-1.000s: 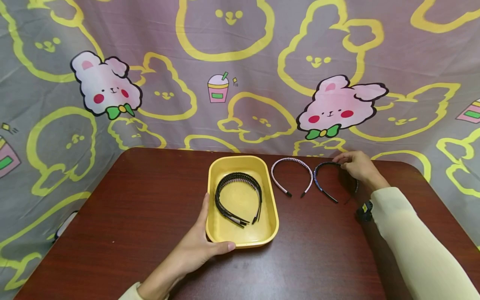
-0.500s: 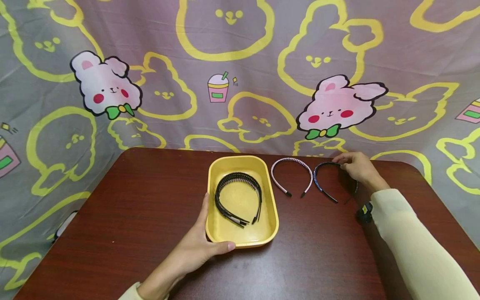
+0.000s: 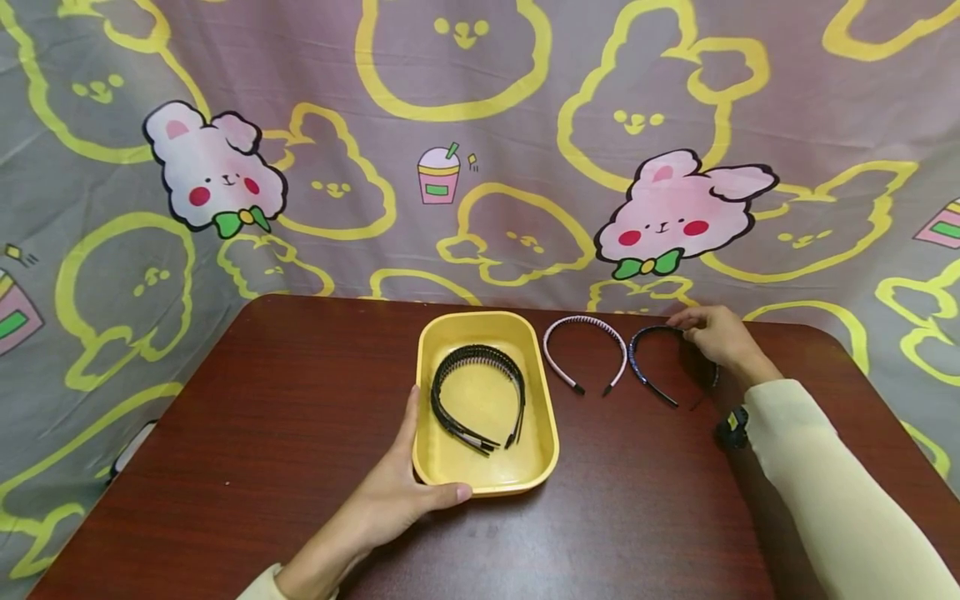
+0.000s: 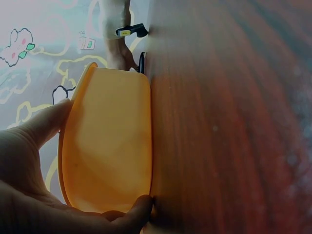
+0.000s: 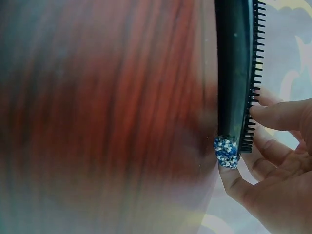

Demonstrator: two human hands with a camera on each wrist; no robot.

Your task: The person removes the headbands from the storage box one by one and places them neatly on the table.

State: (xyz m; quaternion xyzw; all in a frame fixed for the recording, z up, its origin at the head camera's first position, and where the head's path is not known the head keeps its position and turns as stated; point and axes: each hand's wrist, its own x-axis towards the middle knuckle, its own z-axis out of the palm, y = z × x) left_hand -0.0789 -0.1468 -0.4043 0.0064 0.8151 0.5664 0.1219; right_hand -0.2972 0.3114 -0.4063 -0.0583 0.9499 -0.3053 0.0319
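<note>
My left hand grips the near left corner of a yellow plastic basin, thumb along its front rim and fingers against its left side. Several dark toothed headbands lie nested inside, with some pinkish parts among them. At the back right of the table, my right hand pinches the top of a black headband with blue glitter and comb teeth. Its right arm is partly hidden by the hand. A pale pink headband lies between it and the basin.
The dark red-brown wooden table ends at a patterned curtain behind. A black camera mount hangs at the right wrist, low over the tabletop.
</note>
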